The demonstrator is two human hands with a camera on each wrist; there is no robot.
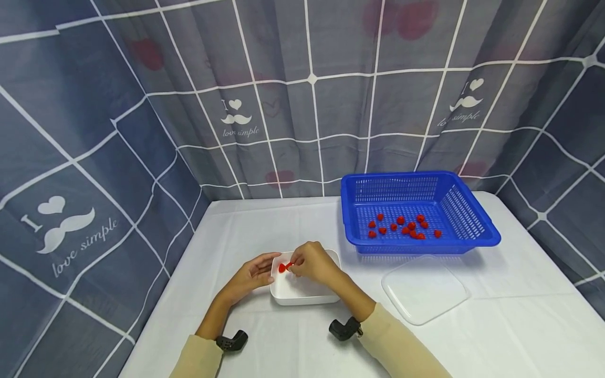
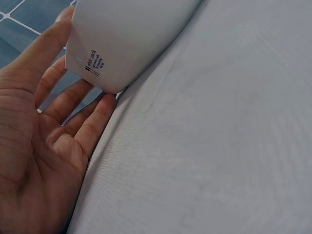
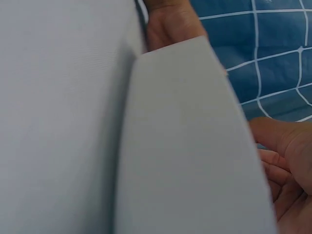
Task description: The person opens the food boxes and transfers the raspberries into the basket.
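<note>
A white plastic container (image 1: 304,300) sits on the table. My left hand (image 1: 252,274) rests against its left end, thumb on the side wall and fingers near the far corner. In the left wrist view the left hand's palm (image 2: 44,141) faces the container (image 2: 126,44), its fingers lightly bent by the bottom edge. Over the container's inside, my right hand (image 1: 314,264) pinches a small red piece (image 1: 290,266) between thumb and fingertips. Another small red piece (image 1: 282,268) lies beside it in the container. In the right wrist view, the container wall (image 3: 190,141) hides the right fingertips.
A blue plastic basket (image 1: 350,210) at the back right holds several small red pieces (image 1: 411,226). A translucent lid (image 1: 425,289) lies flat in front of it. White cloth (image 1: 283,341) covers the table, and grey-blue checked curtains (image 1: 293,121) hang behind and at both sides.
</note>
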